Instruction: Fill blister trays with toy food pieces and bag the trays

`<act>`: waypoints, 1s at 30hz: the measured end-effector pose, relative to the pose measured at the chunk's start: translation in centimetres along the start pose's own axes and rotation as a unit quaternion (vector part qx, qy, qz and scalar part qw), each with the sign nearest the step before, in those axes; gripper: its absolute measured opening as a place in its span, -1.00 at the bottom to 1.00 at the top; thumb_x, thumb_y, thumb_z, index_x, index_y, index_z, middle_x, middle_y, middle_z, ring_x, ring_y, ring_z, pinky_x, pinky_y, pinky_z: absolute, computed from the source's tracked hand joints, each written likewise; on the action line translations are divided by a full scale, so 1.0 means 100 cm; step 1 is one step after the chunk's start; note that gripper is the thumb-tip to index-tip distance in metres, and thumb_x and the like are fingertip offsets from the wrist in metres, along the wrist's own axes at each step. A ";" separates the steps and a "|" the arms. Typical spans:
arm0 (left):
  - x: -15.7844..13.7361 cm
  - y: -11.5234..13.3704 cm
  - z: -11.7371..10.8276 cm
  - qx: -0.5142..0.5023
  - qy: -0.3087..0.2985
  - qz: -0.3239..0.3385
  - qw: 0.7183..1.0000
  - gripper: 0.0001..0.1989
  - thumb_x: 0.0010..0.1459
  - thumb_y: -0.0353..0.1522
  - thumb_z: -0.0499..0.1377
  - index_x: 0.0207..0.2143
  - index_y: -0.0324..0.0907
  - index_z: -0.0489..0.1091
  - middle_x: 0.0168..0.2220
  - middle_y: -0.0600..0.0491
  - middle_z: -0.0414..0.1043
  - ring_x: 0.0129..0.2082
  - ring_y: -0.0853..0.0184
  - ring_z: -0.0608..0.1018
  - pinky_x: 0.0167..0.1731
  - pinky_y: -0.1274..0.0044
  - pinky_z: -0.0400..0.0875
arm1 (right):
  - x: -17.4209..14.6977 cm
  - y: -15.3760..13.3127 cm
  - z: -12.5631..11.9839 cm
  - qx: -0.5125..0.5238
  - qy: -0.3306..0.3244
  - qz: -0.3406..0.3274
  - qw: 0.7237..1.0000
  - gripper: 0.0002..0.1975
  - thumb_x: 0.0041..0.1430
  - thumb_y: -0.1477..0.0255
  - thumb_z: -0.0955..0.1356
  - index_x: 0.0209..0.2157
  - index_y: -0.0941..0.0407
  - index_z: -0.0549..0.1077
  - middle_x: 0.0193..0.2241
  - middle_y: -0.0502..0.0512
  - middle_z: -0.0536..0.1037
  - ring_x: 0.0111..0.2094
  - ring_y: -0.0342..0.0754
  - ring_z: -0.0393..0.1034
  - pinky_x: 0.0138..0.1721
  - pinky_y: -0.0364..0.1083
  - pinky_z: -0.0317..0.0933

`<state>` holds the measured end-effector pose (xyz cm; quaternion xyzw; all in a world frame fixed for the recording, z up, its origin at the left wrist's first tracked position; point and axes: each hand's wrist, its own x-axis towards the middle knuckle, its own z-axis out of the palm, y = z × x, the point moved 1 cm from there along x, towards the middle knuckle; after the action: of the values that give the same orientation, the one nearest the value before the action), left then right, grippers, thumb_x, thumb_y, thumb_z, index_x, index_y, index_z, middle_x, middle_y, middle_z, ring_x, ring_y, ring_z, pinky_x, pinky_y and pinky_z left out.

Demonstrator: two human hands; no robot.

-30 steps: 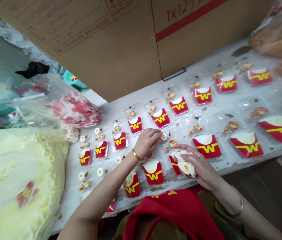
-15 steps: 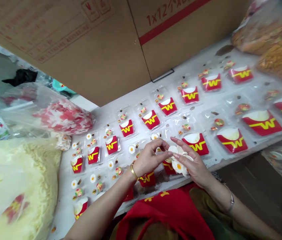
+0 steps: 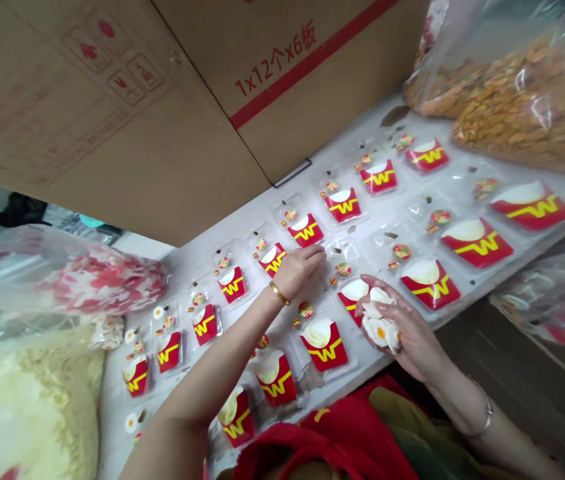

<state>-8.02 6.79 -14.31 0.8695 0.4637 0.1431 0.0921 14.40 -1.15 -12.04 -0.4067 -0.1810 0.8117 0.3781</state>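
Note:
My right hand (image 3: pixel 402 327) is closed around a bunch of small toy fried eggs (image 3: pixel 381 328), white with orange yolks. It hovers above the front edge of the table, beside a red french-fry carton (image 3: pixel 351 297) with a yellow W. My left hand (image 3: pixel 303 270), with a gold bangle on its wrist, reaches down over the clear trays in the middle. Its fingers are pressed together and anything in them is hidden. Near it are a toy pizza (image 3: pixel 343 269) and another red carton (image 3: pixel 306 230) in their trays.
Rows of clear trays with red cartons cover the white table (image 3: pixel 235 327). A large cardboard box (image 3: pixel 202 147) stands behind. Bags of orange pieces (image 3: pixel 512 127), pink-and-white pieces (image 3: pixel 107 277) and pale yellow pieces (image 3: pixel 37 400) flank the rows.
My left hand has parted from the eggs in my right hand and moved left and away over the trays. My right hand keeps its bunch. The camera view has turned.

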 end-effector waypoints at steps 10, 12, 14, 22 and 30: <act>0.001 0.028 -0.019 -0.112 -0.015 -0.035 0.993 -0.68 0.26 -0.35 0.01 0.04 -0.12 0.32 0.07 -0.11 0.35 0.07 0.18 0.39 0.02 0.23 0.30 | 0.013 -0.002 -0.004 0.011 -0.048 0.012 0.999 -0.16 0.07 0.43 0.36 0.28 -0.20 -0.13 -0.33 -0.06 0.49 -0.48 -0.18 0.33 -0.46 -0.19 0.22; 0.007 0.048 -0.026 -0.218 -0.032 -0.084 0.972 -0.73 0.22 -0.29 0.08 -0.04 -0.14 0.38 -0.04 -0.10 0.41 -0.05 0.23 0.45 -0.04 0.32 0.35 | 0.014 -0.003 -0.004 0.002 -0.065 0.013 0.998 -0.16 0.07 0.44 0.36 0.27 -0.23 -0.14 -0.29 -0.07 0.49 -0.47 -0.19 0.32 -0.45 -0.20 0.22; 0.013 0.065 -0.029 -0.326 -0.073 -0.122 0.935 -0.79 0.17 -0.28 0.15 -0.19 -0.17 0.43 -0.17 -0.04 0.43 -0.16 0.29 0.48 -0.10 0.40 0.39 | 0.014 -0.005 -0.004 -0.004 -0.071 0.020 0.997 -0.15 0.07 0.46 0.36 0.27 -0.27 -0.14 -0.29 -0.09 0.49 -0.47 -0.20 0.32 -0.45 -0.20 0.21; 0.045 0.084 -0.016 -0.526 -0.049 -0.234 0.816 -0.85 0.17 -0.30 0.12 -0.34 -0.22 0.30 -0.47 0.11 0.36 -0.56 0.50 0.38 -0.53 0.62 0.31 | 0.018 -0.020 -0.012 0.049 -0.020 -0.025 0.998 -0.27 0.04 0.47 0.38 0.21 -0.18 0.09 -0.20 -0.05 0.50 -0.41 -0.18 0.36 -0.45 -0.21 0.22; 0.105 0.064 0.013 -0.053 0.011 0.032 0.998 -0.85 0.19 -0.45 -0.01 -0.30 -0.21 0.35 -0.13 -0.08 0.45 -0.16 0.28 0.46 -0.18 0.42 0.32 | 0.013 -0.045 -0.039 0.056 0.050 -0.046 0.996 -0.69 0.15 0.27 0.36 -0.06 -0.01 0.38 -0.30 0.05 0.52 -0.50 -0.19 0.31 -0.61 -0.24 0.10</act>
<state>2.94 11.97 -12.00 0.8761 0.4287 0.1801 0.1279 19.09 2.72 -12.35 -0.4162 -0.1346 0.7811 0.4456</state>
